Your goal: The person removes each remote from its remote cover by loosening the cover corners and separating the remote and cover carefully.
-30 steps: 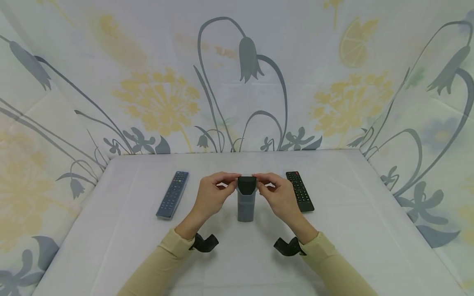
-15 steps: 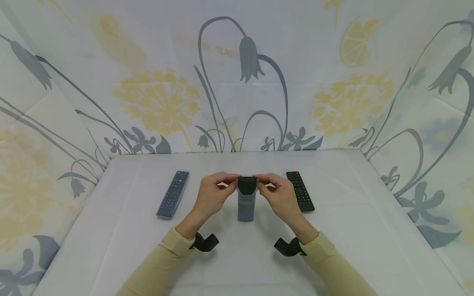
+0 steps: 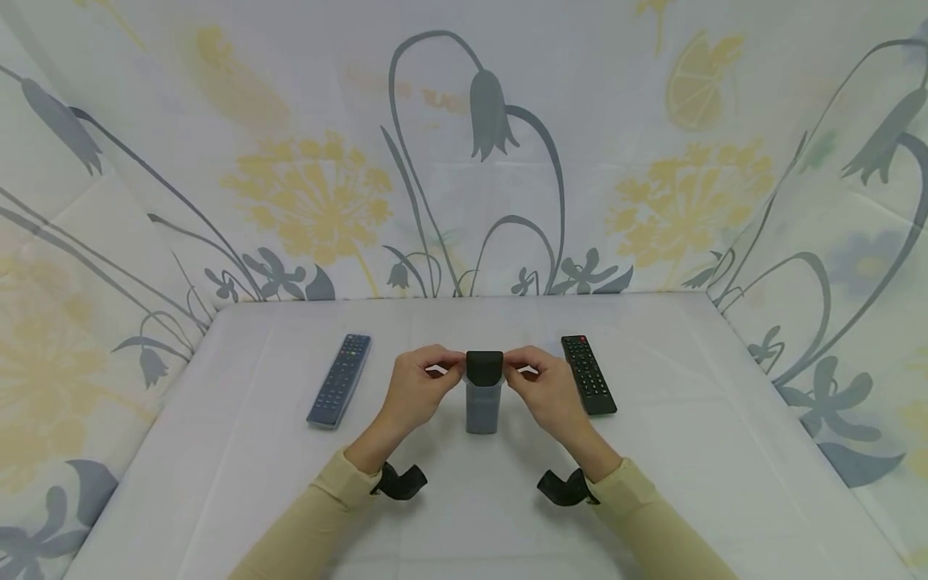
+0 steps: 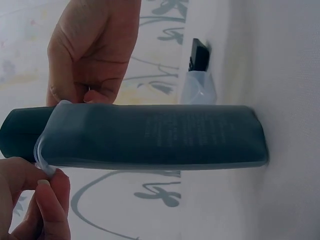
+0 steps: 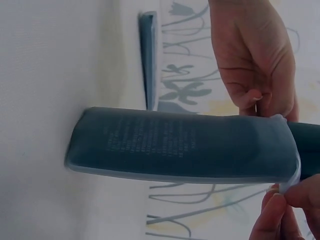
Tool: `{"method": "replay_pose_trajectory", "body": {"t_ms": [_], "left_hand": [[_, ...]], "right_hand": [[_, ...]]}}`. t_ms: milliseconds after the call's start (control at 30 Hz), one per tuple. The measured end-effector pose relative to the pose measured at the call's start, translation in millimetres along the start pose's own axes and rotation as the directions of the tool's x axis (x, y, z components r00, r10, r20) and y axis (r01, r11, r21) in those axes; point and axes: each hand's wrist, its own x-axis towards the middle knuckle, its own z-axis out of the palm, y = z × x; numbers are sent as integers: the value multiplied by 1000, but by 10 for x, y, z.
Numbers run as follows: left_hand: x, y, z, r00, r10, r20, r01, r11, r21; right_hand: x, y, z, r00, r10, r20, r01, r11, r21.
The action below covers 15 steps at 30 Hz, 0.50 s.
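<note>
The remote control (image 3: 484,366) stands upright on its lower end at the middle of the white table (image 3: 464,524), most of its body inside a translucent silicone sleeve (image 3: 482,407) and only its dark top bare. In the head view the left hand (image 3: 419,387) and the right hand (image 3: 545,387) flank it, each pinching the sleeve's upper rim with curled thumb and forefinger; standing it on end likely lets the table brace it while both hands work the rim. A blue-sleeved remote (image 3: 338,380) lies flat well to the left, and a bare black remote (image 3: 589,374) lies just beyond the right hand.

From the left wrist camera, the sleeve (image 4: 155,135) covers the remote up to a stretched lip, with the dark end (image 4: 20,135) poking out. The left hand (image 4: 35,200) nips that lip between fingertip and thumb, while the right hand (image 4: 92,50) grips the opposite edge.

From the right wrist camera, the sleeve (image 5: 180,145) shows faint printed text through it. The right hand (image 5: 280,210) pinches the lip, the left hand (image 5: 252,55) holds the far side, and the blue-sleeved remote (image 5: 149,55) lies behind.
</note>
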Motion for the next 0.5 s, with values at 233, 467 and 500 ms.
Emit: {"method": "replay_pose_trajectory", "body": {"t_ms": [233,467,500], "left_hand": [[-9,-8,7,1000,-15,-4,15,1000,13],[-24,-15,21,1000,-30,-9,30,999,21],[-27,-23,29,999,-36,-9,36,999,19]], "right_hand": [[-7,17,17,1000,-13,-2,13,1000,-28],[-13,38,19,999,-34,2,34,998,-44],[-11,47,22,999,-36,5,36,998,-52]]}}
